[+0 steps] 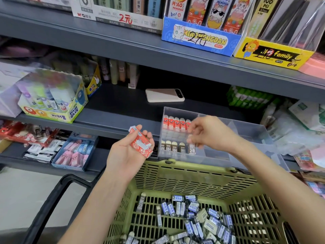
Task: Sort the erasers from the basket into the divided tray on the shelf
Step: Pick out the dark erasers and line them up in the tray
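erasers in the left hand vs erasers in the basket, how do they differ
Colour: the red erasers in the left hand wear red-and-white sleeves; the basket erasers wear blue, grey or dark ones.
Pose: the red erasers are bunched in curled fingers; the basket erasers lie loose on the basket floor.
Number: a few red erasers, many basket erasers.
Both are small sleeved blocks.

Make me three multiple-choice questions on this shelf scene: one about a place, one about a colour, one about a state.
1. The phone lies: A on the floor; B on the shelf behind the divided tray; C inside a box.
2. The erasers in the left hand are: A red; B green; C blue.
3. The basket is: A empty; B holding many loose erasers; C overturned.

B: the phone rests beyond the tray.
A: red wrappers show in the palm.
B: erasers cover the basket's floor.
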`<action>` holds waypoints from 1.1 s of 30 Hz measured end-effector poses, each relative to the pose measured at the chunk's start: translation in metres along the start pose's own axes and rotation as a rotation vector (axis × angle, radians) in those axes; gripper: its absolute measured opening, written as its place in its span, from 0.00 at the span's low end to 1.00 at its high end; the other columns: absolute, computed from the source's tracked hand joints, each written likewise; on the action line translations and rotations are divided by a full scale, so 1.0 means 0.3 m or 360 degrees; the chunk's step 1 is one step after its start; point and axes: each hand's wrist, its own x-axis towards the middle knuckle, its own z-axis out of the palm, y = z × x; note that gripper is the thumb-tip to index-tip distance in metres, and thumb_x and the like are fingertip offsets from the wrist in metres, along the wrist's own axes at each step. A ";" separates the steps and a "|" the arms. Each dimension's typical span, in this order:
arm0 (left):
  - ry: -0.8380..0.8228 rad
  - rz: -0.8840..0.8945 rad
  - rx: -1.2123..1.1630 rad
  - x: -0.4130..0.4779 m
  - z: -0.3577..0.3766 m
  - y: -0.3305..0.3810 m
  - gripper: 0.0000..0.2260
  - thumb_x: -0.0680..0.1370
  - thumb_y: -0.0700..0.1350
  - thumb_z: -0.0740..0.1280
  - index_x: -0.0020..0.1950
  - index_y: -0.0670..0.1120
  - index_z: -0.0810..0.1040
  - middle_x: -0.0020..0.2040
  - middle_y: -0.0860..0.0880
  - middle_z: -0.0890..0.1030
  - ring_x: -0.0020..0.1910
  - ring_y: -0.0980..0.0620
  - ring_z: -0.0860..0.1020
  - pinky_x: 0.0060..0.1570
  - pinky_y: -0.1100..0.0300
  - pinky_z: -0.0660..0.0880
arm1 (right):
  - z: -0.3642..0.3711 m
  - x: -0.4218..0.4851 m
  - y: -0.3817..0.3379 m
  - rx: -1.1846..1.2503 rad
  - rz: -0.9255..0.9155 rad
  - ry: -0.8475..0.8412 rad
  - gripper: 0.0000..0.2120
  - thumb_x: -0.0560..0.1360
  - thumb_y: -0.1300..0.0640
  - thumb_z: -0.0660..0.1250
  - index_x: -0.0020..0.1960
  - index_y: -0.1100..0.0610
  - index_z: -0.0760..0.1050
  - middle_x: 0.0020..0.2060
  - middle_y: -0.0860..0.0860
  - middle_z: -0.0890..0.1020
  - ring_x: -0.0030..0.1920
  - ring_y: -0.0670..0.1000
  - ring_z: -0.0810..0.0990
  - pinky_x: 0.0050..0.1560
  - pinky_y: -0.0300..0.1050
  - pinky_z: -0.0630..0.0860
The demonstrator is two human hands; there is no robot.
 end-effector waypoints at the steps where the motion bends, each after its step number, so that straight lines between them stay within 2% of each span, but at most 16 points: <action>1: 0.0005 0.0002 -0.0002 0.000 -0.001 0.001 0.08 0.77 0.39 0.62 0.54 0.40 0.76 0.44 0.43 0.77 0.41 0.47 0.79 0.50 0.54 0.75 | 0.008 0.003 0.006 -0.0126 -0.0024 -0.0032 0.10 0.67 0.58 0.76 0.37 0.52 0.74 0.31 0.47 0.81 0.28 0.44 0.78 0.39 0.42 0.77; 3: 0.0006 0.0004 0.0008 0.000 -0.004 0.001 0.09 0.77 0.39 0.61 0.55 0.40 0.76 0.44 0.43 0.77 0.41 0.47 0.79 0.49 0.53 0.75 | 0.013 0.010 0.008 -0.0415 -0.0093 -0.0053 0.08 0.66 0.53 0.77 0.36 0.50 0.77 0.31 0.42 0.79 0.34 0.43 0.77 0.37 0.40 0.71; 6: -0.0016 0.0008 0.0036 0.002 -0.009 0.001 0.10 0.75 0.39 0.63 0.55 0.40 0.76 0.44 0.43 0.77 0.41 0.47 0.80 0.48 0.54 0.76 | 0.017 0.015 0.010 -0.0827 -0.0243 0.0058 0.07 0.65 0.45 0.75 0.40 0.46 0.81 0.30 0.39 0.71 0.41 0.44 0.69 0.37 0.42 0.62; 9: -0.0045 -0.0004 0.0046 0.003 -0.013 0.004 0.10 0.75 0.39 0.63 0.55 0.41 0.76 0.45 0.44 0.77 0.41 0.48 0.80 0.46 0.54 0.76 | 0.019 0.018 0.023 -0.0915 -0.0319 0.0087 0.09 0.67 0.42 0.72 0.45 0.44 0.82 0.30 0.41 0.65 0.42 0.45 0.65 0.39 0.42 0.60; 12: -0.0056 -0.0008 0.0060 0.005 -0.014 0.003 0.11 0.74 0.39 0.64 0.55 0.41 0.76 0.44 0.44 0.77 0.41 0.48 0.79 0.45 0.54 0.76 | 0.024 0.021 0.030 -0.1285 -0.0454 0.0017 0.10 0.73 0.42 0.66 0.48 0.45 0.82 0.33 0.44 0.71 0.47 0.48 0.70 0.43 0.43 0.60; 15: -0.0061 -0.0001 0.0090 0.005 -0.013 0.002 0.11 0.74 0.39 0.64 0.55 0.41 0.76 0.44 0.43 0.78 0.42 0.48 0.80 0.44 0.54 0.77 | 0.049 0.025 0.038 -0.1711 -0.0557 -0.0079 0.15 0.78 0.45 0.58 0.48 0.51 0.80 0.42 0.49 0.81 0.52 0.53 0.72 0.49 0.47 0.63; 18: -0.0055 0.0007 0.0093 0.002 -0.013 0.001 0.12 0.73 0.39 0.64 0.56 0.40 0.77 0.46 0.42 0.81 0.46 0.45 0.82 0.46 0.52 0.79 | 0.061 0.021 0.043 -0.1792 -0.0598 -0.0075 0.13 0.79 0.50 0.57 0.47 0.52 0.78 0.45 0.50 0.82 0.51 0.54 0.72 0.50 0.49 0.62; 21: -0.0034 0.0025 0.0097 0.004 -0.008 -0.001 0.11 0.76 0.39 0.62 0.58 0.39 0.76 0.49 0.40 0.83 0.52 0.42 0.82 0.49 0.48 0.80 | 0.030 0.009 0.018 -0.1549 -0.0558 -0.0005 0.11 0.79 0.53 0.57 0.49 0.50 0.78 0.42 0.49 0.79 0.52 0.53 0.72 0.47 0.46 0.59; 23: -0.0035 0.0032 0.0090 0.004 -0.002 -0.005 0.11 0.80 0.40 0.59 0.59 0.39 0.75 0.53 0.38 0.83 0.53 0.41 0.82 0.51 0.45 0.79 | 0.008 -0.005 -0.011 -0.1177 -0.0514 0.0097 0.12 0.80 0.51 0.56 0.51 0.49 0.79 0.41 0.48 0.80 0.51 0.52 0.74 0.48 0.45 0.64; 25: -0.0063 0.0033 0.0100 0.003 0.004 -0.009 0.11 0.81 0.42 0.58 0.59 0.39 0.74 0.55 0.38 0.82 0.55 0.40 0.81 0.55 0.44 0.77 | 0.013 -0.026 -0.058 -0.0659 -0.0455 0.0186 0.15 0.79 0.48 0.58 0.45 0.53 0.80 0.37 0.49 0.81 0.43 0.50 0.76 0.44 0.45 0.71; 27: -0.0127 0.0042 0.0115 -0.001 0.007 -0.012 0.11 0.80 0.42 0.58 0.59 0.39 0.72 0.58 0.38 0.81 0.57 0.41 0.80 0.57 0.44 0.76 | 0.053 -0.048 -0.116 -0.0209 -0.0397 0.0188 0.18 0.76 0.45 0.62 0.36 0.57 0.78 0.28 0.50 0.78 0.31 0.46 0.73 0.34 0.42 0.68; 28: -0.0166 0.0054 0.0135 -0.004 0.009 -0.013 0.11 0.79 0.43 0.58 0.59 0.40 0.72 0.59 0.39 0.80 0.58 0.41 0.79 0.58 0.43 0.76 | 0.080 -0.054 -0.143 -0.0058 -0.0381 0.0173 0.18 0.76 0.45 0.63 0.33 0.56 0.76 0.25 0.49 0.75 0.28 0.46 0.70 0.32 0.41 0.65; 31: -0.0300 0.0106 0.0239 -0.014 0.014 -0.015 0.14 0.77 0.44 0.60 0.59 0.41 0.73 0.63 0.40 0.79 0.62 0.44 0.77 0.61 0.45 0.74 | 0.159 -0.054 -0.188 0.0263 -0.0329 0.0149 0.15 0.74 0.46 0.67 0.36 0.57 0.78 0.29 0.51 0.79 0.30 0.49 0.73 0.34 0.45 0.70; 33: -0.0372 0.0157 0.0380 -0.024 0.021 -0.020 0.14 0.77 0.45 0.59 0.58 0.41 0.76 0.63 0.43 0.79 0.63 0.47 0.77 0.59 0.50 0.76 | 0.187 -0.051 -0.192 0.0439 -0.0282 0.0201 0.12 0.71 0.47 0.71 0.38 0.56 0.79 0.29 0.49 0.78 0.29 0.45 0.72 0.33 0.41 0.71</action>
